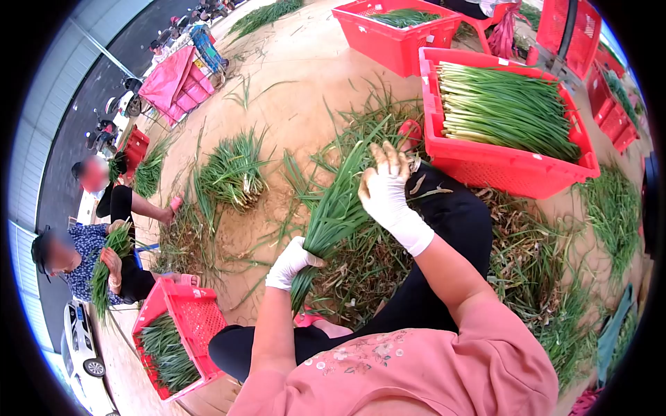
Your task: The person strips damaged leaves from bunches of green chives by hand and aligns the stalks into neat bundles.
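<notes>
My left hand [295, 265], in a thin white glove, is gripping a long, loose bunch of slender green leafy stalks [336, 215], its fingers curling around and its thumb lying across them. My right hand [387, 186], gloved in white with brown-stained fingers, is hanging just beside the bunch's upper part, its fingers bending slightly and standing apart; I cannot tell whether their tips are pinching a leaf.

The bunch is slanting diagonally, its long axis running from a short end near my lap, up and rightward, to a fanning end pointing away from me. Most of its length is reaching forward beyond my left fist, passing to the left of my right hand, while the short end is hanging below the fist.

Beneath, a messy layer of brown and green leaf litter [364, 281] is covering the ground. Ahead and right, a rectangular red plastic crate [513, 177] is holding neatly aligned, pale-ended green stalks [506, 111].
</notes>
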The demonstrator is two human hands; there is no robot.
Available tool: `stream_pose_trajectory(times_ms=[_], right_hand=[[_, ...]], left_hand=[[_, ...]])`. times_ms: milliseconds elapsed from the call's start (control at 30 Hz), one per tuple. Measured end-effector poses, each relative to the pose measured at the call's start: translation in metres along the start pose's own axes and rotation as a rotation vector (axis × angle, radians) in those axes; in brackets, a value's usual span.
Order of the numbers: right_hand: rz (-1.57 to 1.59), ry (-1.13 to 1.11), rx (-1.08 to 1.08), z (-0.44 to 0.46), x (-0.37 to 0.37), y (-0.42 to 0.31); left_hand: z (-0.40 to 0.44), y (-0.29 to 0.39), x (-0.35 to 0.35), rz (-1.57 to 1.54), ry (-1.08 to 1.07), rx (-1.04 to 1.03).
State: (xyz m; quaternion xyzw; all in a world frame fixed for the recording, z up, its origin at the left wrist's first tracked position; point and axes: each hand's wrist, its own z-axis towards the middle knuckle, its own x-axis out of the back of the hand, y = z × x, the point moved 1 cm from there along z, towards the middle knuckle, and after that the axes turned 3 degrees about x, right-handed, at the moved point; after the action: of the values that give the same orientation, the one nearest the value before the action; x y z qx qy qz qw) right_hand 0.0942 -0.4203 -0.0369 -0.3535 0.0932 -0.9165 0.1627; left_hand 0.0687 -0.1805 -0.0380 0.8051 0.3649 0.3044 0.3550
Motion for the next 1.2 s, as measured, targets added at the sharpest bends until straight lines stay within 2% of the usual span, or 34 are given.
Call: stream_pose_trajectory(times_ms=[33,100,133,167,233,300,367,400,433,500,600,633,700,733,767,833,867,900,967,1033,1067,1100,1133,1167,1200], right_hand=[[-0.056,0.025,-0.031,0.006,0.004,0.007],[0.121,0.106,-0.094,0.011,0.008,0.014],[0.246,0.009,-0.203,0.009,0.017,0.011],[0.246,0.011,-0.201,0.009,0.017,0.010],[0.687,-0.130,-0.386,0.006,0.014,0.008],[0.741,-0.143,-0.377,0.005,0.016,-0.001],[1.167,-0.256,-0.638,0.006,0.016,-0.010],[1.347,-0.182,-0.713,0.003,0.008,-0.012],[1.349,-0.180,-0.712,0.000,0.001,-0.009],[0.556,-0.154,-0.319,-0.007,-0.013,0.007],[0.058,0.017,-0.063,0.006,0.003,0.028],[0.026,0.078,-0.087,0.013,0.014,0.035],[0.203,0.018,-0.313,0.015,0.016,0.043],[0.903,-0.015,-0.515,0.013,0.005,0.048],[0.903,-0.013,-0.513,0.009,0.003,0.049],[1.384,-0.124,-0.739,0.014,0.027,0.022],[1.518,-0.127,-0.722,0.014,0.026,0.017],[1.648,-0.039,-0.786,0.017,0.028,0.006],[1.714,-0.100,-0.840,0.012,0.012,0.011],[1.223,-0.060,-0.599,0.015,0.000,0.027],[0.344,0.074,-0.162,0.016,0.013,0.038],[0.285,0.146,-0.222,0.019,0.017,0.046],[0.547,0.219,-0.367,0.021,0.015,0.060],[0.477,0.265,-0.389,0.020,0.019,0.076],[0.741,0.207,-0.604,0.022,0.031,0.079]], left_hand=[[-0.003,0.003,-0.002,-0.043,0.014,-0.004],[-0.003,0.002,0.001,-0.035,0.031,-0.007],[-0.005,0.003,0.002,-0.038,0.027,-0.007],[-0.007,0.004,0.002,-0.041,0.021,-0.007],[-0.006,0.003,0.002,-0.039,0.042,0.013],[-0.002,-0.002,0.001,-0.034,0.060,0.036],[0.004,-0.008,0.002,-0.021,0.033,0.017],[0.002,-0.005,0.001,0.015,0.034,-0.003],[0.002,-0.004,0.001,0.018,0.035,-0.004],[0.003,-0.004,0.001,0.045,0.026,-0.013],[0.008,-0.012,0.005,0.050,0.030,-0.008],[0.006,-0.011,0.005,0.045,0.033,-0.009],[0.002,-0.009,0.006,0.000,0.020,0.058],[0.002,-0.011,0.007,0.001,0.022,0.056],[0.004,-0.016,0.008,0.007,0.024,0.037],[0.004,-0.015,0.006,0.015,0.024,0.019],[0.002,-0.012,0.005,0.025,0.018,0.045],[0.001,-0.010,0.004,0.036,0.012,0.072],[0.004,-0.011,0.007,0.080,0.023,0.106],[0.002,-0.012,0.010,0.121,0.036,0.144],[0.000,-0.009,0.011,0.059,0.017,0.115],[-0.003,-0.006,0.011,-0.005,-0.003,0.086],[-0.006,-0.002,0.011,0.026,0.031,0.022],[-0.007,-0.004,0.012,0.021,0.034,0.022],[-0.007,-0.006,0.016,-0.043,0.025,0.011]])
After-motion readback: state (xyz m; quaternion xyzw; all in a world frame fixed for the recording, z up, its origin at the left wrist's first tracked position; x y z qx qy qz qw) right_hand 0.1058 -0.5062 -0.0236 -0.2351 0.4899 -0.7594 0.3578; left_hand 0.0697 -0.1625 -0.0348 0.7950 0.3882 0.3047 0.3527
